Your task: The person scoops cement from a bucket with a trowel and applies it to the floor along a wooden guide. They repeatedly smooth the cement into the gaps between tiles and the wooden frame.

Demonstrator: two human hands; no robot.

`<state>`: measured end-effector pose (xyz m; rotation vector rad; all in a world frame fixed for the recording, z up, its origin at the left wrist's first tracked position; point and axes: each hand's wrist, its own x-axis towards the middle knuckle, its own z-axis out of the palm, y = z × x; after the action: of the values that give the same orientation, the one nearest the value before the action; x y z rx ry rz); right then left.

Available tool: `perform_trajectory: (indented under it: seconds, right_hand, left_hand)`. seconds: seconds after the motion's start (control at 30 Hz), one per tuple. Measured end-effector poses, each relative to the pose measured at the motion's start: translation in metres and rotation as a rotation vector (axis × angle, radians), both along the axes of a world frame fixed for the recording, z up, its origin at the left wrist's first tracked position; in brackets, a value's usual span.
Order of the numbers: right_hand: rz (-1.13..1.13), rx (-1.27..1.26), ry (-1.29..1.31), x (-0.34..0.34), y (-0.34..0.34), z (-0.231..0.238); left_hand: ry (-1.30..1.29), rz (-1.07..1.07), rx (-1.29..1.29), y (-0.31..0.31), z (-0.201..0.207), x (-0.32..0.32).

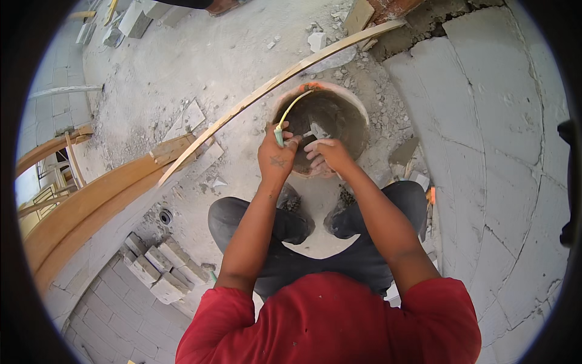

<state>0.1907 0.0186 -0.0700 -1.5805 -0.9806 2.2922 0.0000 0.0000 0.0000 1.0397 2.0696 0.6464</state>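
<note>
Grey mix [348, 124] lies in a round bucket [362, 109] w/ an orange-stained rim; bucket stands on a dusty, pale floor [182, 67] at centre, just beyond the feet of a squatting person, seen from above. Bare arms come fwd from a red shirt [339, 321], over dark trousers [327, 261], to the bucket.

Left hand [277, 151] is at the bucket's left side, fingers curled, clamped on a green handle [279, 136]. Thin yellow strip [292, 108] curves from the handle to the far rim; can't tell if it's pt of the bucket. Right hand [330, 156] is just beside, over the bucket's near pt, fingers bent & close together. Small dark piece [308, 144] shows btwn the hands, at the right fingertips; can't tell what it is, or if those fingers are clamped on it.

Long thin lath [291, 74] runs from left to far right, passing just beyond the bucket. Left: thick brown beam [103, 203], lath's near end beside it. Near left: stacked grey blocks [160, 267], w/ a small round drain [165, 216] just beyond. Far left: more pale blocks [134, 21]. Right: big grey wall [485, 121] w/ cracked joints. Rubble [388, 112] lies btwn wall & bucket.
</note>
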Motion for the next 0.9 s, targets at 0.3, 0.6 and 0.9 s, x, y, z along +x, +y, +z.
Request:
perform_trajectory:
  seconds: [0.3, 0.6, 0.9]
  right_hand:
    - [0.2, 0.021, -0.577, -0.076, 0.017, -0.084]
    - [-0.116, -0.277, -0.356, 0.006, 0.031, -0.033]
    - [0.151, 0.085, -0.648, 0.084, -0.024, 0.053]
  left_hand:
    - [-0.319, -0.009, -0.169, 0.016, -0.123, -0.066]
    - [-0.283, -0.071, -0.016, 0.047, -0.108, -0.035]
    - [-0.323, -0.103, 0.035, 0.076, -0.111, 0.009]
